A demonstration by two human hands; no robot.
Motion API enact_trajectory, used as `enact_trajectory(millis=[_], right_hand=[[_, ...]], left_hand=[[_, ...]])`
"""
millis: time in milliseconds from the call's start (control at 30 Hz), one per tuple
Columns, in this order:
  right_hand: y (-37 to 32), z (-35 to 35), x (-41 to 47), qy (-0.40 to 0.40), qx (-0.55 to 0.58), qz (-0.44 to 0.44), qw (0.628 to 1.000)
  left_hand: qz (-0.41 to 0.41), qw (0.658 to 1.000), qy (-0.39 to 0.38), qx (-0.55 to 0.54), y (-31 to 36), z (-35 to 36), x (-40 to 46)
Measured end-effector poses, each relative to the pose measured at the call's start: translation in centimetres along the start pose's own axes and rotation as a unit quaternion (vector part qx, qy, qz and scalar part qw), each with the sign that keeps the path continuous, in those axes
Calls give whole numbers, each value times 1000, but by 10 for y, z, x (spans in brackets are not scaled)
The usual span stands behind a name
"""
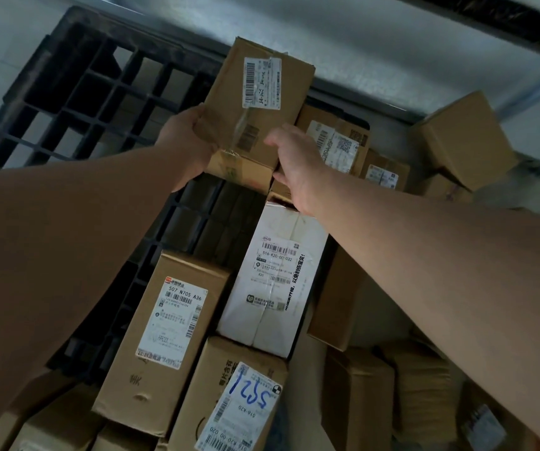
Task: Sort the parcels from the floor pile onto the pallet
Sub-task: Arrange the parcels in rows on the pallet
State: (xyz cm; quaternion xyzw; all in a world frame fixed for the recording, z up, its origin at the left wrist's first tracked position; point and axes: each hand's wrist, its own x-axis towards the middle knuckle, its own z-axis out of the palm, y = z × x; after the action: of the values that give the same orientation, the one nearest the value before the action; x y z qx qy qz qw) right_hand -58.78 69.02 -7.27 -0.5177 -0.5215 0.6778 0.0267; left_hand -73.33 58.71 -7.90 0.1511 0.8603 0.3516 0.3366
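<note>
Black pallet [76, 102], far left still bare w/ boxes packed on the near & right parts, has the brown box [255, 109] over its middle, long axis running away from the person, near end pinched between left hand [185, 141] & right hand [294, 164], both grips curled round it, equally near.

Parcel depot: labelled cartons [177, 333], pallet [76, 92].

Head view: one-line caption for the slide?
Both hands, left and right, hold a brown cardboard parcel over the black plastic grid pallet, beyond a white labelled box.
</note>
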Motion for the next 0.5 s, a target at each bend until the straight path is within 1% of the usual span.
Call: enact_trajectory(millis=[133,200,300,400,500], right_hand=[[-6,-2,2,7,-11,-9,1000],[-7,-1,0,10,-28,-21,999],[-7,0,-9,41,-88,-53,994],[-9,-1,-30,60,-153,-93,982],[-11,-9,-55,56,-176,-120,975]], left_hand=[[25,998,2,60,9,6,-2],[38,993,5,113,13,7,-3],[68,967,25,245,20,8,-13],[106,951,2,290,29,8,-36],[161,930,-16,330,45,0,-63]])
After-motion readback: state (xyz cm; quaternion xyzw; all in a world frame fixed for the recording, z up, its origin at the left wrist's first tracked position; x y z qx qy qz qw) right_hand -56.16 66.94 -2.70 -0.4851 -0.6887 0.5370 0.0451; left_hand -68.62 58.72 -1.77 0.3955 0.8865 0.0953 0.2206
